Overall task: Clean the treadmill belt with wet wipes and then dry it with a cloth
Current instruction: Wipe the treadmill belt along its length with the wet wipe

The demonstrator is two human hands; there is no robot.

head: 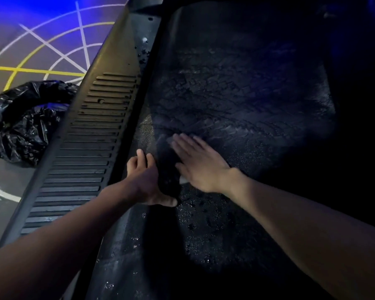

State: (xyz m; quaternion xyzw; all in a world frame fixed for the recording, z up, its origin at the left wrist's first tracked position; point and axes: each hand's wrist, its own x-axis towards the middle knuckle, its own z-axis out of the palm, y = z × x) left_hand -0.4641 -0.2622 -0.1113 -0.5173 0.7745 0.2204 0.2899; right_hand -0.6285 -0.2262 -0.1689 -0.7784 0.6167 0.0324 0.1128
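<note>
Head view. Dim light, with one lit patch around the hands.

Containers: a black plastic bag (24, 120) sits on the floor (41, 50) at the left of the frame, just beside the rail (89, 148). Its mouth is open and rolled back. The inside is dark, so I cannot tell what it holds.

The belt (236, 105) fills the middle and right of the frame and runs from the bottom edge to the top. It is black with a fine grainy texture. Across its middle, above the hands, there are wet smeared streaks in curved bands. Below the hands, shiny droplets (195, 213) are scattered on it, more toward the lower left. The far right of the belt is lost in shadow.

The ribbed rail runs diagonally along the belt's left side. Dark specks (143, 54) sit on its upper end.

The left grip (147, 180) is at the belt's left edge. Its fingers are loosely bent, the thumb is spread onto the belt, and it grasps nothing.

The right grip (200, 163) lies flat on the belt, released, with the fingers straight and slightly blurred. It presses on a pale sheet (183, 180) that shows only as a sliver at the palm's edge, so I cannot tell whether it is a wipe or a cloth. A dark patch lies between the two grips.

The floor at upper left is grey, with yellow and white lines and a blue glow.
</note>
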